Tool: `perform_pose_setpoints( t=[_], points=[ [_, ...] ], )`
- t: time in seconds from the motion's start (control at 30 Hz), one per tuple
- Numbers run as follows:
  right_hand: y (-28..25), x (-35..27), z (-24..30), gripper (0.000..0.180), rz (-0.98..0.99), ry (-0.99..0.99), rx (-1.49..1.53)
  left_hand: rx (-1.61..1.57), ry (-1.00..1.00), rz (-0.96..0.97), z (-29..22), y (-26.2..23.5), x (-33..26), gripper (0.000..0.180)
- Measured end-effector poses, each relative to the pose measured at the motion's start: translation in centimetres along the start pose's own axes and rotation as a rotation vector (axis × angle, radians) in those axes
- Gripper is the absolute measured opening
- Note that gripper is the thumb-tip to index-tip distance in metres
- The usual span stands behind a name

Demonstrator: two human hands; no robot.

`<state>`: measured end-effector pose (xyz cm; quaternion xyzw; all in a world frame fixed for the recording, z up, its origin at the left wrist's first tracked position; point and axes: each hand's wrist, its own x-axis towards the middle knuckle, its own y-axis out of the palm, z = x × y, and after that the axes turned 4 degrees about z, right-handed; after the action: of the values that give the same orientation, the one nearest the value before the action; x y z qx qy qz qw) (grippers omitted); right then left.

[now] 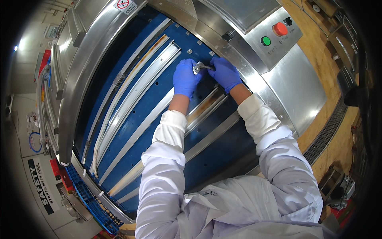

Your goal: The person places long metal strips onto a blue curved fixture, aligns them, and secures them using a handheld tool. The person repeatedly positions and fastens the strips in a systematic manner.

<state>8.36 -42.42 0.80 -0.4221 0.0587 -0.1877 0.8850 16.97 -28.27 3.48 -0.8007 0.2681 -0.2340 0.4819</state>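
Tan flooring (308, 67) is stretching away at two o'clock, and a dark drain grate (324, 133) is running along it at three. Steel housing (306, 95) is bordering the machine on that side, its angled panel carrying a green button (265, 41) and a red button (279, 29) between one and two o'clock. Out at eight o'clock, a blue crate (93, 205) is sitting beyond the machine's edge.

Across the middle, a blue bed (153, 97) is spreading out, dotted with holes. Several long rails are lying on it: a pale channelled rail (139, 85) is slanting at ten o'clock, and a brown-stained rail (207, 105) is passing beneath the arms, just off centre toward one o'clock.

Both hands are wearing blue-violet gloves and working close together at the bed's upper side. At twelve o'clock, the left hand (186, 79) is pinching the rounded, shiny end of a small metal piece (204, 66). At one o'clock, the right hand (225, 73) is curling narrowly around its other end. The metal piece is bridging the short gap between them, over the bed; whether it is one part or two is not showing clearly. White sleeves (163, 159) are covering both forearms.
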Motion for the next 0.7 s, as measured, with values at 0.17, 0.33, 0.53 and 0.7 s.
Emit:
perform_pose_setpoints(
  t=[0.17, 0.33, 0.53, 0.7],
  points=[
    [1.3, 0.0, -0.5, 0.026, -0.080, 0.029, 0.070, -0.040, 0.054, -0.065, 0.4, 0.5, -0.1, 0.032],
    [2.1, -0.3, 0.0, 0.028, -0.124, 0.084, 0.115, -0.013, 0.165, -0.196, 1.2, 0.6, -1.0, 0.033],
    [1.5, -0.5, 0.2, 0.032, -0.037, 0.114, 0.192, -0.033, 0.014, -0.194, 0.1, 0.3, -1.4, 0.033],
    [1.6, -0.7, 0.3, 0.031, -0.068, 0.135, 0.190, -0.130, 0.146, -0.163, 1.1, 0.0, -2.2, 0.036]
  ],
)
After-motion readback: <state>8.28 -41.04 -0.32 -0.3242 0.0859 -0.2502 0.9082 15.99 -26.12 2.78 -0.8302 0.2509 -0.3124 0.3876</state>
